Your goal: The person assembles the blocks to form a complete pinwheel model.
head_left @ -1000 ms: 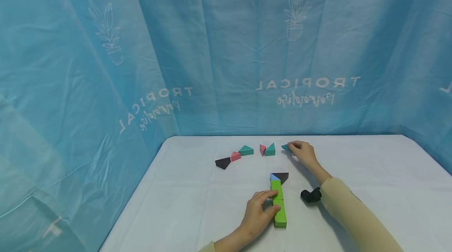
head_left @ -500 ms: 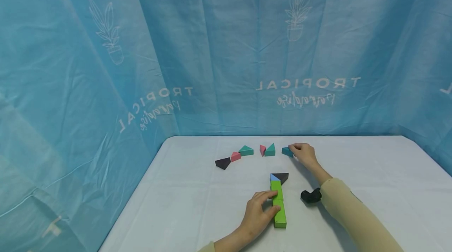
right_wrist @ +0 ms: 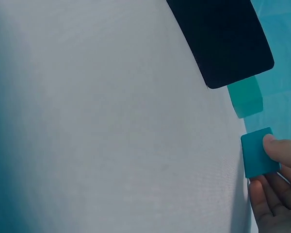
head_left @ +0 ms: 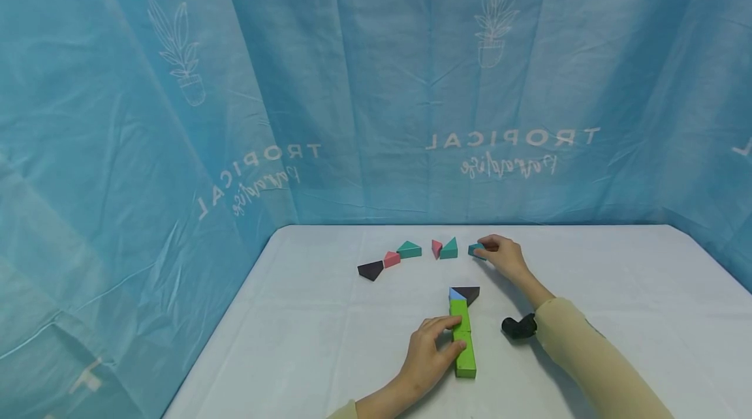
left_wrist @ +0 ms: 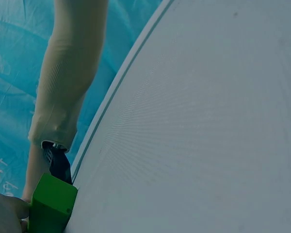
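In the head view, my left hand point(head_left: 427, 355) lies along the left side of two green blocks point(head_left: 464, 347) set end to end, its fingertips resting on them. The left wrist view has the fingertips touching a green block point(left_wrist: 53, 201). Up at the back of the table, my right hand point(head_left: 504, 256) pinches a teal-blue triangular block point(head_left: 474, 250) between thumb and fingers. That block point(right_wrist: 258, 153) shows a flat face in the right wrist view. A light blue triangle point(head_left: 455, 295) and a dark triangle point(head_left: 470, 294) adjoin the far end of the green blocks.
Left of the right hand stand a teal triangle point(head_left: 449, 249) and a pink one point(head_left: 437, 248). Further left are another teal block point(head_left: 409, 250), a pink block point(head_left: 391, 260) and a black block point(head_left: 371, 271). A black device point(head_left: 519, 327) projects from the right sleeve.
The teal-blue block has turned in my right hand, and the thumb now lies across its near side. My left hand and the green blocks keep their place.
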Demonstrator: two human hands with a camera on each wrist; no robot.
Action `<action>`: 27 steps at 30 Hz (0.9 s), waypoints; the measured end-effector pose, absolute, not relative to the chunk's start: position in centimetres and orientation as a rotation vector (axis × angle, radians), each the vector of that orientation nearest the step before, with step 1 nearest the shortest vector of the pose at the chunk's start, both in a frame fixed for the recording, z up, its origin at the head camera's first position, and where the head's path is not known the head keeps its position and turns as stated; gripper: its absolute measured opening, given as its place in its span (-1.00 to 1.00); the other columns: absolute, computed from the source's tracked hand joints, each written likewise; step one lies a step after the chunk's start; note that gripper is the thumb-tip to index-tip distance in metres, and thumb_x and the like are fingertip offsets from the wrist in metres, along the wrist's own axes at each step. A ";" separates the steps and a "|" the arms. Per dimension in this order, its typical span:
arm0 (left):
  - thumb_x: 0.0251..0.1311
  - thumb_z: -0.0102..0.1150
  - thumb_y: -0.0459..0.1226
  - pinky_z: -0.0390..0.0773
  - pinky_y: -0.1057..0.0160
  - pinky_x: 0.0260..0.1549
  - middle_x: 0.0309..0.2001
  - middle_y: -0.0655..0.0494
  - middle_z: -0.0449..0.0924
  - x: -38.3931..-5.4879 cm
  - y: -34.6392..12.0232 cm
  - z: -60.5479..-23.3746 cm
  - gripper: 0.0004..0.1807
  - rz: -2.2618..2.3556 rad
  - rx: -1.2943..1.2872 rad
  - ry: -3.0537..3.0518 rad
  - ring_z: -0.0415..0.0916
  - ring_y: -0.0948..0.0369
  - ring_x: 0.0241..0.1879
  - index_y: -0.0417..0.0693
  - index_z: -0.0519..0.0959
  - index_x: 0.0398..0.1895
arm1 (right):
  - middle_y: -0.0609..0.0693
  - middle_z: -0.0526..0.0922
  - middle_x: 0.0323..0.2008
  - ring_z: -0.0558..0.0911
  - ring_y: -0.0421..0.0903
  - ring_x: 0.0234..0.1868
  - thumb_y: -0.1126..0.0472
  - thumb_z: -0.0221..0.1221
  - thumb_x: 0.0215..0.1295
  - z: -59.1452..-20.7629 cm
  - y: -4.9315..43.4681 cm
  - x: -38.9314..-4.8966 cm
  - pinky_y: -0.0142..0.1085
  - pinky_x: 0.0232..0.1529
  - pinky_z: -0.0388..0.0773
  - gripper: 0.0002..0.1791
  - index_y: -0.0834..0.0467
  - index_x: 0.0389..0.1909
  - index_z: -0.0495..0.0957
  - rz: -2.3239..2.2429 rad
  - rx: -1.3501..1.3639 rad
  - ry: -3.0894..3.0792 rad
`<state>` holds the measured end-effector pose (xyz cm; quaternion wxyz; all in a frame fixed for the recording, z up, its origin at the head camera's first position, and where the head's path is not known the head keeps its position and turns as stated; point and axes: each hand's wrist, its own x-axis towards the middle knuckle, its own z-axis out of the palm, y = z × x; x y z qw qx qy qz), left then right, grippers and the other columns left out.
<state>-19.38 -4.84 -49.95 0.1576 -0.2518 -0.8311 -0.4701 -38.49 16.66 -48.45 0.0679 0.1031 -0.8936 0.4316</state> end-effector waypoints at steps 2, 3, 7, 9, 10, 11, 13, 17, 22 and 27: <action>0.15 0.27 -0.25 0.46 0.23 -0.01 -0.01 0.12 0.59 -19.4 -4.9 -49.9 -0.61 -1.341 -0.722 -2.376 0.47 0.27 0.00 -0.14 0.55 0.06 | 0.23 0.61 -0.08 0.56 0.16 -0.05 0.14 0.22 0.26 -48.4 16.6 -38.5 -0.01 -0.09 0.50 -0.61 0.29 0.03 0.55 1.295 0.337 -2.684; 0.15 0.27 -0.26 0.46 0.23 -0.01 -0.01 0.13 0.59 -19.4 -4.9 -49.9 -0.61 -1.340 -0.723 -2.376 0.47 0.27 0.00 -0.14 0.55 0.06 | 0.23 0.61 -0.07 0.56 0.16 -0.05 0.15 0.22 0.26 -48.4 16.6 -38.5 0.00 -0.09 0.50 -0.61 0.28 0.03 0.55 1.295 0.345 -2.681; 0.15 0.27 -0.25 0.46 0.23 0.00 -0.01 0.13 0.58 -19.4 -4.9 -49.9 -0.61 -1.347 -0.723 -2.381 0.47 0.27 0.00 -0.14 0.55 0.06 | 0.26 0.56 0.01 0.53 0.20 0.01 0.12 0.22 0.26 -48.4 16.6 -38.5 0.01 -0.08 0.50 -0.54 0.30 0.10 0.50 1.297 0.373 -2.693; 0.16 0.27 -0.25 0.46 0.23 0.00 -0.01 0.12 0.58 -19.4 -4.9 -49.9 -0.61 -1.352 -0.723 -2.383 0.47 0.27 0.00 -0.14 0.55 0.06 | 0.26 0.55 0.03 0.53 0.20 0.02 0.11 0.22 0.26 -48.4 16.6 -38.4 0.01 -0.07 0.50 -0.52 0.31 0.12 0.48 1.302 0.377 -2.699; 0.16 0.27 -0.25 0.46 0.23 0.00 -0.01 0.12 0.58 -19.3 -4.9 -49.9 -0.61 -1.353 -0.723 -2.384 0.46 0.27 0.00 -0.14 0.55 0.06 | 0.26 0.55 0.03 0.52 0.20 0.02 0.11 0.22 0.26 -48.4 16.6 -38.4 0.01 -0.06 0.50 -0.52 0.31 0.11 0.48 1.302 0.383 -2.699; 0.16 0.27 -0.25 0.46 0.23 0.00 -0.01 0.12 0.58 -19.3 -4.9 -49.9 -0.61 -1.357 -0.722 -2.385 0.46 0.27 0.00 -0.14 0.55 0.06 | 0.26 0.55 0.02 0.53 0.19 0.02 0.12 0.22 0.26 -48.4 16.6 -38.4 0.01 -0.06 0.50 -0.53 0.31 0.10 0.48 1.303 0.383 -2.698; 0.16 0.26 -0.25 0.46 0.23 0.00 -0.01 0.12 0.58 -19.3 -5.0 -49.9 -0.61 -1.358 -0.723 -2.386 0.46 0.27 0.00 -0.14 0.55 0.06 | 0.26 0.57 0.00 0.53 0.19 0.00 0.13 0.22 0.26 -48.4 16.6 -38.3 0.02 -0.06 0.49 -0.55 0.31 0.08 0.50 1.301 0.389 -2.689; 0.17 0.26 -0.24 0.45 0.23 0.00 -0.01 0.13 0.58 -19.4 -5.0 -49.8 -0.61 -1.358 -0.719 -2.393 0.46 0.27 0.00 -0.13 0.54 0.07 | 0.27 0.58 -0.03 0.55 0.20 -0.03 0.11 0.24 0.24 -48.5 16.4 -38.4 0.03 -0.07 0.49 -0.53 0.33 0.06 0.51 1.281 0.403 -2.676; 0.16 0.27 -0.25 0.46 0.23 0.00 -0.02 0.14 0.58 -19.4 -5.0 -49.9 -0.61 -1.352 -0.716 -2.396 0.46 0.27 0.00 -0.12 0.55 0.06 | 0.26 0.59 -0.05 0.56 0.18 -0.05 0.06 0.26 0.22 -48.6 16.0 -38.6 0.02 -0.07 0.50 -0.51 0.33 0.04 0.52 1.272 0.401 -2.673; 0.15 0.27 -0.26 0.46 0.23 -0.01 -0.01 0.13 0.58 -19.4 -4.9 -49.9 -0.61 -1.342 -0.717 -2.388 0.47 0.27 -0.01 -0.13 0.55 0.06 | 0.24 0.60 -0.09 0.57 0.15 -0.08 0.08 0.25 0.23 -48.6 15.8 -38.6 0.01 -0.09 0.50 -0.55 0.31 0.02 0.53 1.247 0.411 -2.682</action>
